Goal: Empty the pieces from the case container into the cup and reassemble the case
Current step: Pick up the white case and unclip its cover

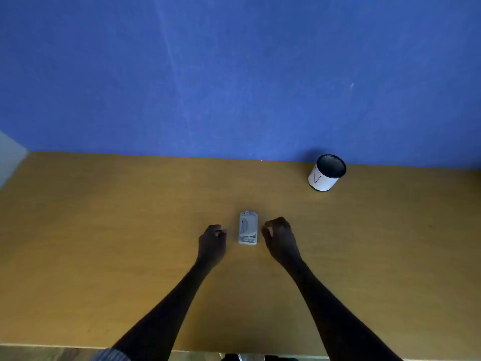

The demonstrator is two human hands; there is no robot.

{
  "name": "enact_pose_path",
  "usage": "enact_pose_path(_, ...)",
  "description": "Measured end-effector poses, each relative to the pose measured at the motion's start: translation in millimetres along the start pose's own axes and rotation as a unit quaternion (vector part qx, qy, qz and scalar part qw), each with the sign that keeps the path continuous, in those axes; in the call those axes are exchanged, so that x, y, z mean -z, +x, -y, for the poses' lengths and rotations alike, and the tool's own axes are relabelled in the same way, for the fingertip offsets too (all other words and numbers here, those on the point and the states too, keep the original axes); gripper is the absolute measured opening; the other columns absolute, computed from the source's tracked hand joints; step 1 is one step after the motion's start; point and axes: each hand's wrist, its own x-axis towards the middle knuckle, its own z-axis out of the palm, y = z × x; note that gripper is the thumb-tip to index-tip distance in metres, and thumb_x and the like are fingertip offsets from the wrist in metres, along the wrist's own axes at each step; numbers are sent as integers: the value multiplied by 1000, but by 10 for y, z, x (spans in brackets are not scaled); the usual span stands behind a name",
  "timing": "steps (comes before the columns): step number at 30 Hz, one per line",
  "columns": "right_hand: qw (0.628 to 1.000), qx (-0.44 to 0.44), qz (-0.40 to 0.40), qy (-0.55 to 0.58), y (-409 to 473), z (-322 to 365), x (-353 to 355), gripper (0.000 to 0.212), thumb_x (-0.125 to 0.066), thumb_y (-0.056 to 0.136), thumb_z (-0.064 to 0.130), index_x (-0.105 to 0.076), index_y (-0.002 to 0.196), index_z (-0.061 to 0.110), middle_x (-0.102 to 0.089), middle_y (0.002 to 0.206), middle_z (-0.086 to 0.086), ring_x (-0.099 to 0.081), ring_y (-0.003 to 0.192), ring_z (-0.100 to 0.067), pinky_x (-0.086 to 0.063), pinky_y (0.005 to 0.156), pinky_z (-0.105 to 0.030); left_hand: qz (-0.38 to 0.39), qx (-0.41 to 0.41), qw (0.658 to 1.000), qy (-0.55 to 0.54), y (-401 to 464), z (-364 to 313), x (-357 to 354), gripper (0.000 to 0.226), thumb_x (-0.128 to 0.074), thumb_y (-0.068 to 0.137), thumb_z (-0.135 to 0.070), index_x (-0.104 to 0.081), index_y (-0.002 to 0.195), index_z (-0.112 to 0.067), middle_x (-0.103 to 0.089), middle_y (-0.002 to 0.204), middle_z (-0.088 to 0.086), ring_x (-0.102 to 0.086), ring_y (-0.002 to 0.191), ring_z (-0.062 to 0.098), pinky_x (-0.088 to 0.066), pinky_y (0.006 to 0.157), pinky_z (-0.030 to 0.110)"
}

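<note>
A small grey case (248, 227) lies flat on the wooden table (104, 230), roughly midway between the left and right edges and about halfway between the near edge and the far edge, where the tabletop meets a blue wall (234, 74). The case is a rounded rectangle with its long side running away from the person; its top looks closed, with a paler curved panel over most of it and some small details at the near end that are too blurred to make out. The left hand (212, 241) rests on the table just beside the case's left side, fingers curled in loosely toward the palm, holding nothing and not touching the case. The right hand (279, 237) sits just beside the case's right side, also curled with the fingertips bent down toward the tabletop, empty, with a thin strip of table showing between it and the case. Both bare forearms reach in from the near edge, and a bit of grey striped sleeve (112, 355) shows at the left arm's elbow by that edge. A white cup (324, 175) with a dark rim and dark inside stands upright near the far edge, toward the right, close to the wall and well apart from the case and both hands; a thin dark mark shows on its side.
</note>
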Motion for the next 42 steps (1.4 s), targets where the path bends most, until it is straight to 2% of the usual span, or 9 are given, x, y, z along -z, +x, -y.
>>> enact_pose_path(7, 982, -131, 49, 126, 141, 91, -193, 36, -56, 97, 22, -71, 78, -4, -72, 81, -20, -64, 77, -31, -29, 61, -26, 11, 41, 998, -36, 31, -105, -197, 22, -47, 94, -11, -67, 101, -5, -66, 98, 9, -62, 93, 27, -49, 80, 38)
enact_pose_path(12, 965, -193, 56, 165, 226, 173, -263, 37, -59, 94, 26, -65, 72, -3, -68, 72, -22, -61, 70, -33, -32, 60, -32, 23, 55, 996, -65, 76, -124, -261, 26, -42, 92, -7, -66, 92, 1, -71, 98, 19, -67, 94, 37, -52, 73, 46)
enact_pose_path(15, 955, -226, 59, 182, 272, 194, -289, 36, -60, 93, 26, -65, 72, -3, -66, 69, -21, -58, 63, -29, -36, 56, -33, 39, 69, 993, -89, 100, -118, -291, 26, -40, 91, -5, -63, 82, 2, -72, 93, 20, -67, 92, 40, -41, 61, 35)
enact_pose_path(19, 948, -250, 62, 189, 299, 226, -280, 34, -61, 92, 26, -65, 69, 0, -63, 65, -15, -51, 55, -19, -32, 46, -26, 43, 87, 990, -106, 122, -162, -294, 33, -39, 92, -7, -59, 65, -12, -72, 91, 17, -68, 92, 36, -42, 62, 36)
enact_pose_path(23, 935, -269, 70, 220, 293, 238, -226, 36, -61, 92, 27, -68, 75, -4, -70, 75, -22, -59, 62, -25, -34, 50, -28, 40, 109, 983, -145, 121, -221, -279, 33, -41, 95, -12, -69, 77, -15, -73, 89, 14, -67, 85, 31, -53, 75, 48)
enact_pose_path(27, 917, -282, 66, 275, 295, 301, -81, 33, -62, 92, 28, -73, 87, -3, -73, 85, -21, -71, 80, -35, -49, 62, -38, 46, 120, 968, -214, 116, -313, -220, 30, -46, 95, -13, -72, 81, -9, -63, 72, 8, -56, 65, 21, -42, 63, 35)
enact_pose_path(34, 897, -256, 65, 356, 242, 498, 326, 27, -64, 92, 26, -73, 90, 1, -74, 91, -19, -72, 86, -36, -59, 76, -57, 68, 107, 934, -334, -18, -547, 15, 20, -56, 95, -12, -75, 102, -9, -73, 63, -2, -67, 54, 7, -49, 48, 20)
enact_pose_path(39, 903, -213, 41, 372, 227, 673, 638, 24, -63, 93, 25, -73, 88, 4, -74, 90, -17, -72, 86, -35, -58, 76, -58, 62, 94, 916, -384, -148, -758, 121, 25, -60, 95, -16, -72, 113, -5, -75, 101, 17, -72, 90, 29, -58, 75, 37)
enact_pose_path(42, 872, -207, 17, 442, 226, 740, 828, 22, -58, 97, 19, -70, 101, 1, -72, 100, -23, -71, 93, -40, -58, 81, -57, 44, 97, 908, -406, -235, -925, 187, 24, -61, 94, -15, -72, 111, -3, -76, 97, 14, -73, 77, 21, -56, 61, 29)
